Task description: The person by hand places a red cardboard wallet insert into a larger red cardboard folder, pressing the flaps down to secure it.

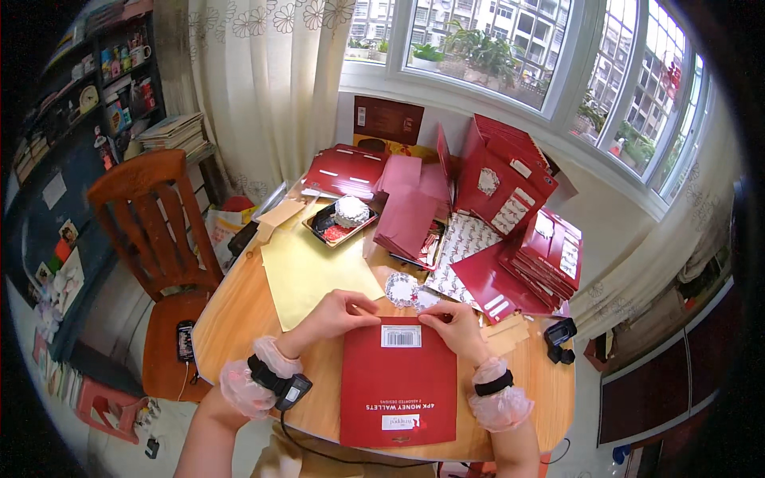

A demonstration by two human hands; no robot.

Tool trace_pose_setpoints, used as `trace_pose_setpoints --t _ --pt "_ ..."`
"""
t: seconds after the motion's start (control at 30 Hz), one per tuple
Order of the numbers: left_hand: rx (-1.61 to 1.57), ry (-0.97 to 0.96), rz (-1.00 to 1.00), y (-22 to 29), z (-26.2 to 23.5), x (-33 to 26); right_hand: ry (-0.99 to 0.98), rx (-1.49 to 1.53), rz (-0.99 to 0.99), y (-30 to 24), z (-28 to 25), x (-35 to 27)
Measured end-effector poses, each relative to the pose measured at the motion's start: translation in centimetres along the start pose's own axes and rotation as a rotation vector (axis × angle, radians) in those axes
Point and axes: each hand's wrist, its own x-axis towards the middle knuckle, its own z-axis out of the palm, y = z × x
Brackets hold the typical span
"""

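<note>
A flat red card packet [398,370] with a white barcode label lies in front of me, its printing upside down to me. At its far edge, left of the label, my left hand [335,319] is closed with thumb and forefinger pinching the edge. My right hand [460,331] pinches the same edge to the right of the label. Just beyond my fingers are round white patterned pieces [402,290]. A black tray [325,233] farther back holds a roll of white stickers [351,212] and some small red pieces.
A yellow sheet [315,271] covers the table's left part. Dark red envelopes [406,219], a patterned white sheet [468,243] and stacked red packets [542,259] crowd the back and right. A black device [560,338] sits at the right edge. A wooden chair [155,215] stands left.
</note>
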Motion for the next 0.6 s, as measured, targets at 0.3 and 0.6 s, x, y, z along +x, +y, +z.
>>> trace_pose_setpoints --t 0.3,0.6 --pt "0.023 -0.113 -0.033 -1.1 -0.2 -0.1 -0.047 -0.037 0.036 0.6 0.3 -0.5" --pt "-0.001 -0.114 -0.013 -0.8 -1.7 0.4 0.118 0.061 0.067 1.4 -0.8 -0.5"
